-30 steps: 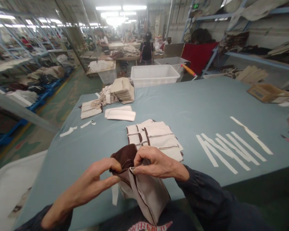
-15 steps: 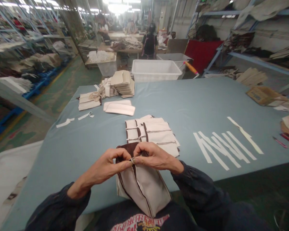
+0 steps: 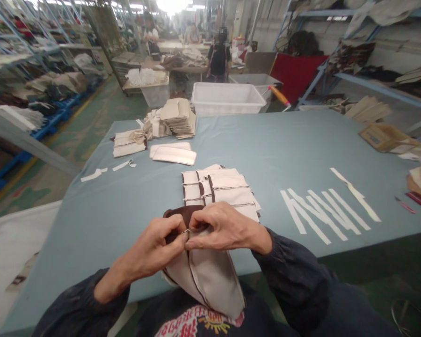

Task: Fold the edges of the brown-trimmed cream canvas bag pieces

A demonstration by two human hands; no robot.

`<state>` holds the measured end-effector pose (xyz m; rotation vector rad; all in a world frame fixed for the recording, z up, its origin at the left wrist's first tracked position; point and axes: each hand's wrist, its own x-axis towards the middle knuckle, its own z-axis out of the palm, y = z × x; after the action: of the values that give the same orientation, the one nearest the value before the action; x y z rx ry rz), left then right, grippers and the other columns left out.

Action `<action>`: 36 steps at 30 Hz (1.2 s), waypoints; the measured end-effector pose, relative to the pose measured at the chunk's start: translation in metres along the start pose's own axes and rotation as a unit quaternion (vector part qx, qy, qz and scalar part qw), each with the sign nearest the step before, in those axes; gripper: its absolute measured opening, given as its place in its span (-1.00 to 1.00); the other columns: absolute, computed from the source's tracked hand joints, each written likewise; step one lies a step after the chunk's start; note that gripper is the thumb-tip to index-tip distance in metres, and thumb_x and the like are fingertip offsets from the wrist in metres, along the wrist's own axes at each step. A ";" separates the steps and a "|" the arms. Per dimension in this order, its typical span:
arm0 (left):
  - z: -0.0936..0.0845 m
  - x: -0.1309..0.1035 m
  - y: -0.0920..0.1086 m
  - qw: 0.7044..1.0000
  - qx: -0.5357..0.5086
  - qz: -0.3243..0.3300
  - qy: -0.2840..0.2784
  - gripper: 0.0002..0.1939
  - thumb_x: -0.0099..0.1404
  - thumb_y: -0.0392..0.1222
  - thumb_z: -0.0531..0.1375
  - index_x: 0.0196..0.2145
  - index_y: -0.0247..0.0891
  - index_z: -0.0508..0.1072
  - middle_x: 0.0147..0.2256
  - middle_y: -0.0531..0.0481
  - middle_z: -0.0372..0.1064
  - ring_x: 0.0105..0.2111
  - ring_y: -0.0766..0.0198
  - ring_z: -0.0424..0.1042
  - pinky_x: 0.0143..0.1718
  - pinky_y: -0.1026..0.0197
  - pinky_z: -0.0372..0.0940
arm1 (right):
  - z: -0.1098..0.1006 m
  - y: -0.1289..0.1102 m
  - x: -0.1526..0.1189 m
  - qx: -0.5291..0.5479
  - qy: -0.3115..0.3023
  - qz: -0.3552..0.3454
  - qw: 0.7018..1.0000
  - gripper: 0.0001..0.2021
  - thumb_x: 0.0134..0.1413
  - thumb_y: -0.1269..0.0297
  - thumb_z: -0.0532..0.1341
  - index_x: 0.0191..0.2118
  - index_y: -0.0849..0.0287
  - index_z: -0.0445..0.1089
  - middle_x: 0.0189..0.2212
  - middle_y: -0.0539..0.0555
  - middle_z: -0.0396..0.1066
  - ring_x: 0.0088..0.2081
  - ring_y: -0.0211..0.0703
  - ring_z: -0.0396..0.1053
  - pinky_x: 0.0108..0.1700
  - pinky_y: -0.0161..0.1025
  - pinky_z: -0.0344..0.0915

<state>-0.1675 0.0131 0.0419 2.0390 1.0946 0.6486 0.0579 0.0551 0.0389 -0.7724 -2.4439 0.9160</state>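
Observation:
A cream fabric pouch (image 3: 214,276) with dark brown piping and a brown inside hangs over the table's near edge against my body. My left hand (image 3: 161,243) pinches its upper rim where the piped seam meets the edge. Close beside it, fingertips nearly touching, my right hand (image 3: 224,229) pinches the same rim. A small pale bit shows between the fingertips, too small to name. Just beyond the hands lies a pile of similar cream pieces with brown edging (image 3: 228,187).
White strips (image 3: 315,213) lie at the right of the blue-covered table (image 3: 266,145), near a small pink-handled tool (image 3: 405,205) and a cardboard box (image 3: 384,135). Folded beige pieces (image 3: 177,117) and two pale panels (image 3: 173,153) stand farther back. Behind is a white bin (image 3: 228,100); a person stands beyond.
Both hands have shifted slightly left with the pouch, still pinching its rim. The pouch's lower part hangs a little further left. The camera view has tilted slightly.

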 end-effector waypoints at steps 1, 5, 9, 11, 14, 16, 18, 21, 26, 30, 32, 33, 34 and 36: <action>-0.002 0.000 0.002 1.000 0.004 0.003 0.002 -0.76 0.38 -0.24 0.08 -0.47 -0.23 0.28 -0.54 0.16 0.18 -0.53 0.38 0.15 -0.49 0.31 0.06 | -0.002 -0.002 0.001 -0.008 -0.002 -0.004 1.000 -0.69 0.20 0.01 0.37 -0.31 0.18 0.46 -0.50 -0.08 0.37 -0.47 -0.31 0.25 -0.40 -0.32 0.03; -0.011 -0.002 0.007 1.000 0.010 0.002 -0.003 -0.79 0.46 -0.22 0.11 -0.36 -0.25 0.40 -0.45 0.09 0.35 -0.45 0.34 0.29 -0.40 0.31 0.17 | -0.004 -0.009 0.006 -0.037 -0.011 -0.013 0.999 -0.79 0.22 0.16 0.35 -0.34 0.17 0.43 -0.54 -0.10 0.29 -0.49 -0.32 0.17 -0.42 -0.31 -0.06; -0.016 -0.007 0.010 1.000 0.020 0.000 0.010 -0.84 0.46 -0.24 0.15 -0.32 -0.24 0.43 -0.42 0.08 0.40 -0.42 0.33 0.35 -0.39 0.32 0.21 | 0.003 -0.014 0.008 -0.055 -0.006 -0.019 0.998 -0.83 0.15 0.29 0.34 -0.40 0.18 0.36 -0.56 -0.11 0.19 -0.51 -0.32 0.05 -0.44 -0.28 -0.14; -0.017 -0.009 0.010 0.999 0.032 0.019 0.020 -0.87 0.46 -0.27 0.16 -0.30 -0.23 0.43 -0.40 0.09 0.41 -0.41 0.34 0.36 -0.37 0.33 0.22 | 0.005 -0.015 0.007 -0.022 0.012 -0.019 1.000 -0.85 0.10 0.35 0.33 -0.41 0.19 0.35 -0.57 -0.13 0.15 -0.52 -0.33 0.02 -0.45 -0.29 -0.14; -0.016 -0.010 0.008 0.995 0.049 0.084 0.030 -0.88 0.48 -0.35 0.15 -0.26 -0.22 0.41 -0.36 0.08 0.41 -0.39 0.35 0.39 -0.34 0.35 0.26 | 0.004 -0.016 0.007 0.086 0.008 -0.005 0.996 -0.90 0.04 0.43 0.32 -0.40 0.20 0.38 -0.57 -0.15 0.17 -0.52 -0.37 0.08 -0.43 -0.34 -0.03; -0.014 -0.011 0.006 0.985 0.073 0.149 0.044 -0.88 0.49 -0.39 0.13 -0.20 -0.21 0.41 -0.32 0.05 0.44 -0.34 0.34 0.44 -0.29 0.35 0.31 | 0.003 -0.014 0.008 0.173 -0.019 0.023 0.985 -0.93 0.04 0.42 0.30 -0.40 0.21 0.40 -0.54 -0.14 0.24 -0.49 -0.36 0.16 -0.40 -0.36 0.06; -0.011 -0.013 0.003 0.970 0.112 0.205 0.065 -0.87 0.51 -0.41 0.11 -0.13 -0.22 0.40 -0.27 -0.02 0.48 -0.28 0.31 0.48 -0.26 0.34 0.35 | 0.003 -0.012 0.009 0.253 -0.052 0.065 0.964 -0.94 0.06 0.37 0.31 -0.38 0.21 0.42 -0.50 -0.11 0.31 -0.44 -0.34 0.22 -0.37 -0.37 0.14; -0.007 -0.017 0.002 0.950 0.177 0.243 0.079 -0.86 0.53 -0.40 0.07 -0.08 -0.27 0.40 -0.22 -0.12 0.52 -0.23 0.25 0.51 -0.23 0.30 0.39 | 0.007 -0.007 0.008 0.340 -0.089 0.123 0.928 -0.86 0.06 0.26 0.33 -0.35 0.23 0.43 -0.44 -0.06 0.37 -0.40 -0.31 0.27 -0.34 -0.35 0.21; -0.003 -0.022 0.000 0.929 0.247 0.261 0.085 -0.76 0.54 -0.40 0.01 0.01 -0.32 0.43 -0.18 -0.21 0.55 -0.20 0.16 0.54 -0.18 0.20 0.45 | 0.017 0.002 0.006 0.411 -0.088 0.151 0.895 -0.72 0.01 0.13 0.42 -0.35 0.24 0.43 -0.45 -0.07 0.38 -0.42 -0.34 0.25 -0.35 -0.35 0.21; 0.006 -0.022 -0.010 0.928 0.245 0.257 0.111 -0.70 0.51 -0.44 0.03 0.10 -0.31 0.41 -0.09 -0.24 0.54 -0.13 0.13 0.53 -0.09 0.13 0.46 | 0.022 0.005 0.005 0.469 -0.047 0.140 0.871 -0.58 0.08 -0.07 0.39 -0.39 0.23 0.37 -0.51 -0.11 0.27 -0.48 -0.38 0.13 -0.44 -0.38 0.08; 0.013 -0.022 -0.015 0.934 0.224 0.250 0.126 -0.66 0.50 -0.45 0.04 0.15 -0.28 0.39 -0.05 -0.26 0.53 -0.08 0.12 0.52 -0.06 0.10 0.45 | 0.023 0.005 0.004 0.485 -0.026 0.136 0.863 -0.51 0.13 -0.16 0.34 -0.43 0.21 0.32 -0.55 -0.15 0.15 -0.52 -0.39 0.02 -0.48 -0.37 -0.01; 0.016 -0.023 -0.017 0.939 0.208 0.240 0.134 -0.64 0.50 -0.45 0.05 0.17 -0.27 0.38 -0.03 -0.26 0.52 -0.06 0.11 0.51 -0.05 0.09 0.44 | 0.023 0.005 0.004 0.487 -0.018 0.133 0.863 -0.49 0.13 -0.19 0.33 -0.44 0.21 0.29 -0.56 -0.16 0.11 -0.53 -0.39 -0.02 -0.49 -0.37 -0.04; 0.019 -0.023 -0.018 0.945 0.187 0.229 0.139 -0.63 0.49 -0.45 0.06 0.18 -0.24 0.38 -0.01 -0.25 0.51 -0.05 0.11 0.51 -0.05 0.10 0.44 | 0.023 0.005 0.003 0.486 -0.013 0.130 0.864 -0.48 0.13 -0.20 0.33 -0.45 0.20 0.28 -0.57 -0.17 0.09 -0.53 -0.39 -0.03 -0.50 -0.36 -0.05; 0.020 -0.024 -0.016 0.959 0.132 0.209 0.140 -0.62 0.48 -0.45 0.08 0.17 -0.21 0.39 -0.04 -0.19 0.51 -0.08 0.16 0.51 -0.07 0.15 0.43 | 0.022 0.003 0.002 0.479 -0.015 0.117 0.870 -0.49 0.14 -0.19 0.33 -0.44 0.20 0.28 -0.56 -0.16 0.11 -0.52 -0.38 -0.01 -0.49 -0.36 -0.02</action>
<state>-0.1736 -0.0085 0.0151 2.5003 0.9463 1.0785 0.0455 0.0485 0.0219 -0.6478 -1.5613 1.9886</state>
